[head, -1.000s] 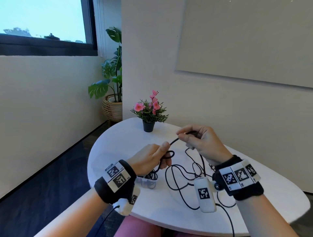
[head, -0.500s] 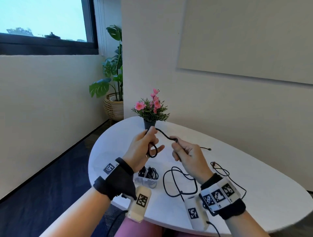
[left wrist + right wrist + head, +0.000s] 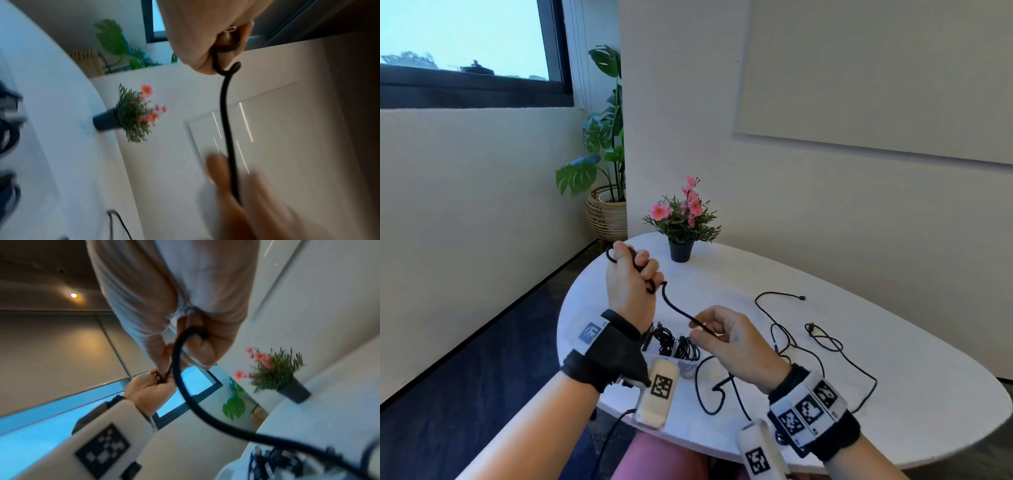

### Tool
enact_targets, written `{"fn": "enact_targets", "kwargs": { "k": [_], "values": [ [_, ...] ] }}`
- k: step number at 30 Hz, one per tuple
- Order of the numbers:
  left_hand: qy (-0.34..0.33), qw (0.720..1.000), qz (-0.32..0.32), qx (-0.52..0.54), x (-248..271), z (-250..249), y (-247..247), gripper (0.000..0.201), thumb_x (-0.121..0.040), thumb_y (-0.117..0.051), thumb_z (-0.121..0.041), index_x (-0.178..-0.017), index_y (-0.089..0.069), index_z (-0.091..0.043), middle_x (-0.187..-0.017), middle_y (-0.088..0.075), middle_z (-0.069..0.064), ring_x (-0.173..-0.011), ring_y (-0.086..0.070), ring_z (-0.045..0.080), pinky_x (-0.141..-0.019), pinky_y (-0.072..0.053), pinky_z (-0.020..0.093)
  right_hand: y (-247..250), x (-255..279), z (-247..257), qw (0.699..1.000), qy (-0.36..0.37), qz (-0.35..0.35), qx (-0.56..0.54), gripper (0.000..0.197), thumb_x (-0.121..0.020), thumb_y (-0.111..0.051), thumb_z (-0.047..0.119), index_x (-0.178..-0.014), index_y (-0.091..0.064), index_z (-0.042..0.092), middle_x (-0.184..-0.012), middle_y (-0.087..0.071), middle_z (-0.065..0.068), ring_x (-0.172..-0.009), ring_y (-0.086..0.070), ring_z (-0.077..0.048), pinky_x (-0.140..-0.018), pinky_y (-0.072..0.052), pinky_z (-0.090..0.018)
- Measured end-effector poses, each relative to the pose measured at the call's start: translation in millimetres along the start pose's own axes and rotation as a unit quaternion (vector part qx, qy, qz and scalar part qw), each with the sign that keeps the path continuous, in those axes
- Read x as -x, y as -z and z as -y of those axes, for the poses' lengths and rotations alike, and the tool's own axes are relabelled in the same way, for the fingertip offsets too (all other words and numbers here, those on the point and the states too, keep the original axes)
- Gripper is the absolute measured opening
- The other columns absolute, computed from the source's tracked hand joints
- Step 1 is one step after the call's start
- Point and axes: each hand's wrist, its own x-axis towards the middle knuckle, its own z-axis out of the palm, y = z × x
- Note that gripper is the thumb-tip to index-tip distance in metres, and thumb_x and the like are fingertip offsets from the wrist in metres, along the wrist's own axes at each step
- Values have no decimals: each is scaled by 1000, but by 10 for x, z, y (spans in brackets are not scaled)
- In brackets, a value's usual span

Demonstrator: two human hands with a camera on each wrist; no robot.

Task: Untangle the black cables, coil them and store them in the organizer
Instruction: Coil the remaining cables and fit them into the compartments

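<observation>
My left hand [image 3: 631,274] is raised above the white table [image 3: 893,383], fingers curled round small loops of a black cable [image 3: 677,310]. The cable runs down and right to my right hand [image 3: 726,339], which pinches it between thumb and fingers. In the left wrist view the cable [image 3: 226,113] hangs from my fist; in the right wrist view it [image 3: 179,378] curves out of my right fingers. Below the hands a clear organizer [image 3: 674,347] holds coiled black cables. More loose black cable [image 3: 822,339] sprawls on the table to the right.
A small potted pink flower [image 3: 683,219] stands at the table's far side near the wall. A large leafy plant in a woven basket [image 3: 606,212] sits on the floor in the corner. The near table edge lies just under my wrists.
My left hand rose and moved left with the cable loops. My right hand slid down along the cable, and the stretch between the hands grew longer.
</observation>
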Motion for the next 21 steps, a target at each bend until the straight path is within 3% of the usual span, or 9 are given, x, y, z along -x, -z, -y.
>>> {"fn": "enact_targets", "kwargs": {
  "k": [3, 4, 6, 8, 11, 13, 16, 18, 21],
  "values": [
    [-81, 963, 49, -250, -55, 28, 59, 28, -103, -30, -18, -75, -35, -19, -62, -33, -1, -49, -29, 11, -40, -24, 23, 86, 47, -14, 992, 65, -26, 108, 6, -89, -62, 15, -88, -68, 15, -70, -62, 11, -63, -55, 2, -66, -41, -13],
    [-111, 918, 92, -369, -70, 81, 95, 26, -102, -33, -15, -77, -38, -19, -64, -34, 2, -53, -33, 13, -44, -27, 27, 115, 47, 25, 983, 96, -36, 151, 8, -88, -62, 15, -87, -70, 14, -68, -60, 12, -62, -54, 1, -64, -38, -10],
    [-133, 776, 184, -588, -60, 176, 147, 19, -100, -36, -17, -84, -45, -18, -68, -45, -1, -61, -44, 15, -55, -35, 32, 174, 29, 135, 958, 165, -41, 230, 10, -87, -64, 14, -84, -73, 13, -66, -57, 9, -60, -51, -2, -60, -34, -10],
    [-109, 712, 235, -653, -13, 206, 147, 22, -101, -35, -24, -85, -48, -16, -71, -53, -6, -63, -50, 16, -62, -38, 31, 235, 5, 221, 940, 208, -22, 271, 11, -85, -64, 18, -82, -74, 13, -66, -58, 3, -59, -50, -8, -58, -37, -15],
    [-48, 739, 304, -599, 73, 135, 99, 33, -100, -38, -36, -78, -54, -17, -63, -56, -4, -54, -48, 10, -58, -41, 29, 369, -35, 290, 933, 211, -27, 290, 14, -83, -64, 35, -87, -74, 26, -69, -58, 8, -58, -50, -9, -54, -44, -32],
    [12, 768, 359, -530, 148, 35, 75, 37, -93, -46, -46, -75, -56, -15, -59, -57, -2, -50, -46, 9, -52, -38, 23, 483, -62, 323, 943, 194, -59, 264, 17, -76, -70, 43, -86, -75, 30, -70, -61, 11, -59, -52, -8, -53, -42, -30],
    [-7, 715, 433, -549, 227, -52, 94, 36, -75, -73, -47, -72, -61, -13, -57, -54, -1, -52, -46, 10, -53, -38, 23, 594, -105, 346, 972, 144, -109, 150, 19, -58, -88, 27, -69, -75, 17, -62, -64, 7, -51, -49, -3, -52, -35, -15],
    [-49, 691, 441, -571, 266, -39, 92, 34, -74, -75, -45, -64, -60, -16, -54, -49, -3, -50, -43, 10, -52, -37, 23, 609, -128, 341, 984, 103, -122, 79, 28, -48, -90, 23, -67, -72, 12, -56, -62, 5, -47, -44, -3, -50, -36, -17],
    [-42, 788, 423, -445, 297, -29, 89, 38, -88, -56, -48, -59, -56, -24, -53, -43, -10, -51, -38, 8, -51, -33, 20, 632, -179, 305, 992, 26, -95, -79, 31, -50, -84, 15, -76, -70, 7, -55, -62, -1, -45, -47, -10, -43, -39, -20]
  ]
}}
